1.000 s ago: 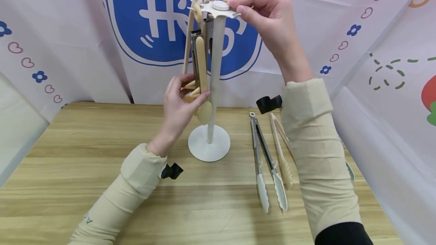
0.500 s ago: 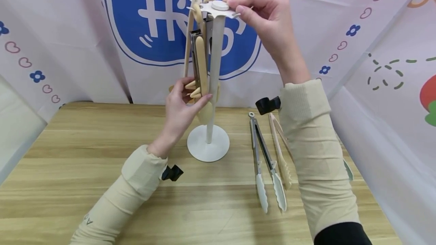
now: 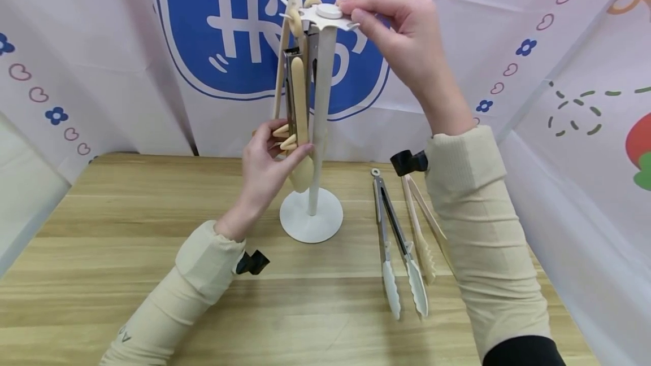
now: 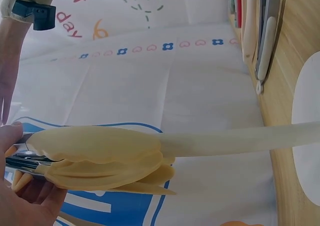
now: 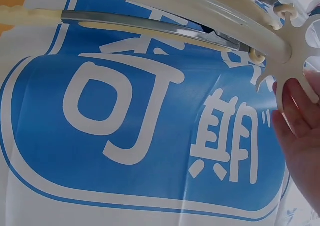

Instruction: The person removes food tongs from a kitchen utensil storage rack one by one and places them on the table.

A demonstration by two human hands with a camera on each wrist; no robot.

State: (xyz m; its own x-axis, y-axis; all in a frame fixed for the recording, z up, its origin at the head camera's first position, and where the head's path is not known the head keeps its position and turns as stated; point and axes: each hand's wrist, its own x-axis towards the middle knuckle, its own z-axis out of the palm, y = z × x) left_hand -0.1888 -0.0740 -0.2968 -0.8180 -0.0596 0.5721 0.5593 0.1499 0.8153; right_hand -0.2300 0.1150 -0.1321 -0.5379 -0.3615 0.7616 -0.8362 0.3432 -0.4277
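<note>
A white utensil stand (image 3: 325, 117) rises from a round base, with a hooked disc on top. From its left hooks hang several tongs, among them beige and steel tongs (image 3: 299, 97) with pale yellow heads. My left hand (image 3: 261, 165) grips these tongs low on their arms, thumb in front and fingers behind. Up close in the left wrist view, the tongs' yellow heads (image 4: 100, 146) lie beside the pole. My right hand (image 3: 402, 30) pinches the right edge of the disc; the right wrist view has its fingertips at the disc's hooks (image 5: 290, 80).
Right of the base, grey steel tongs (image 3: 399, 242) with white scalloped tips lie spread on the wooden table (image 3: 152, 275). Pale beige tongs (image 3: 422, 236) lie beside them, partly under the right forearm. A printed cloth backdrop (image 3: 244, 66) hangs close behind the stand.
My left hand and the tongs in it have dropped slightly. The right forearm has shifted a little right, uncovering more of the beige tongs on the table; the right fingers stay at the disc.
</note>
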